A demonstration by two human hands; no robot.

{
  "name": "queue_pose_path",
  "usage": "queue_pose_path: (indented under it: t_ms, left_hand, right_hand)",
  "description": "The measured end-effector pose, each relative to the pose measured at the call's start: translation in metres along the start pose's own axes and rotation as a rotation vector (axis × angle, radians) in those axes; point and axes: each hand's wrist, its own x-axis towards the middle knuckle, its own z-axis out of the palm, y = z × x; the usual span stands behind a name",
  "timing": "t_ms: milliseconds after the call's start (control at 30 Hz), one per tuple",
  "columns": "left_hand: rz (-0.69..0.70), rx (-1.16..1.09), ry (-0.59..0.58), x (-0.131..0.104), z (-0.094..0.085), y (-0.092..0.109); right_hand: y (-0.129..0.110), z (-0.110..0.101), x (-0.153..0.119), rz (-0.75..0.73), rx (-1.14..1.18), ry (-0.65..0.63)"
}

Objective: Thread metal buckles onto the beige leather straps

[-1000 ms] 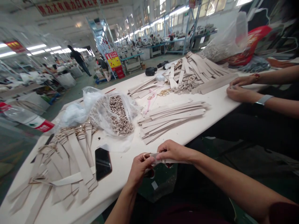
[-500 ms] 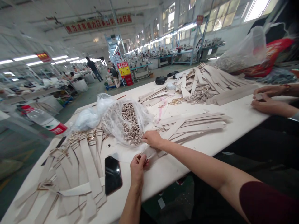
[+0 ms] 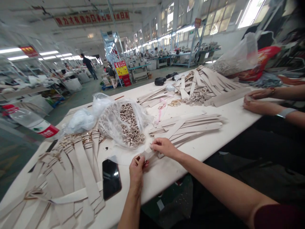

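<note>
My left hand [image 3: 137, 167] is closed around one end of a beige strap [image 3: 147, 154], and a small brassy piece shows between its fingers. Just up and right of it, my right hand [image 3: 164, 147] is pinched over the strap's far part; what its fingertips hold is too small to make out. Behind both hands lies a clear plastic bag [image 3: 111, 122], its mouth open on a heap of small beige loops [image 3: 132, 128]. More flat beige straps [image 3: 197, 125] are stacked to the right of my right hand.
A black phone [image 3: 111, 179] lies left of my left hand. Buckled straps [image 3: 83, 168] cover the table's left side, near a tilted bottle [image 3: 30, 121]. Metal rings [image 3: 197, 98] and a strap pile [image 3: 209, 78] lie farther back. A co-worker's hands [image 3: 258, 102] are at the right edge.
My right hand has drawn back from the edge of the loop heap towards the strap by my left hand. My left hand still grips the strap. The view has shifted slightly.
</note>
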Motion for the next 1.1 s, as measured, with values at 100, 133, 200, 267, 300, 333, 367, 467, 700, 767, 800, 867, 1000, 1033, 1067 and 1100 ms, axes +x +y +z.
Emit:
queue_pose_path:
  t_ms: [100, 133, 200, 267, 300, 333, 367, 467, 700, 767, 800, 867, 1000, 1033, 1067, 1100]
  left_hand:
    - [0.045, 0.022, -0.006, -0.003, 0.001, 0.0]
    - [0.065, 0.029, -0.005, -0.005, 0.002, 0.0]
    - [0.104, 0.05, -0.013, -0.009, 0.002, 0.001]
    - [0.131, 0.089, -0.036, -0.013, 0.003, 0.002]
    - [0.137, 0.11, -0.048, -0.014, 0.003, 0.002]
    - [0.141, 0.13, -0.058, -0.015, 0.003, 0.003]
    - [0.141, 0.147, -0.067, -0.016, 0.004, 0.003]
    - [0.135, 0.19, -0.101, -0.017, 0.004, 0.005]
    - [0.082, 0.222, -0.199, -0.014, 0.001, 0.008]
    - [0.09, 0.217, -0.215, -0.011, 0.001, 0.007]
    - [0.098, 0.216, -0.222, -0.01, 0.001, 0.006]
    - [0.105, 0.223, -0.223, -0.009, 0.002, 0.005]
    - [0.039, 0.238, -0.136, -0.007, 0.001, 0.004]
    - [0.027, 0.238, -0.126, -0.007, 0.0, 0.005]
    - [0.029, 0.237, -0.129, -0.008, 0.0, 0.006]
    - [0.039, 0.239, -0.14, -0.01, -0.001, 0.007]
  right_hand:
    - [0.016, 0.009, -0.031, 0.187, 0.238, -0.032]
    - [0.019, 0.015, -0.036, 0.209, 0.307, -0.03]
    - [0.021, 0.027, -0.042, 0.226, 0.448, -0.018]
    - [0.019, 0.035, -0.044, 0.243, 0.571, 0.0]
    - [0.018, 0.038, -0.045, 0.252, 0.613, 0.014]
    - [0.017, 0.039, -0.046, 0.258, 0.635, 0.029]
    - [0.017, 0.04, -0.047, 0.26, 0.638, 0.044]
    - [0.021, 0.036, -0.048, 0.188, 0.532, 0.062]
    - [0.036, 0.03, -0.036, 0.028, 0.373, -0.002]
    - [0.038, 0.031, -0.031, 0.063, 0.427, -0.037]
    - [0.039, 0.032, -0.03, 0.081, 0.448, -0.045]
    - [0.038, 0.033, -0.028, 0.115, 0.487, -0.044]
    - [0.039, 0.036, -0.03, 0.139, 0.485, -0.053]
    - [0.039, 0.037, -0.031, 0.143, 0.464, -0.085]
    - [0.039, 0.038, -0.033, 0.149, 0.438, -0.12]
    - [0.039, 0.039, -0.035, 0.153, 0.406, -0.149]
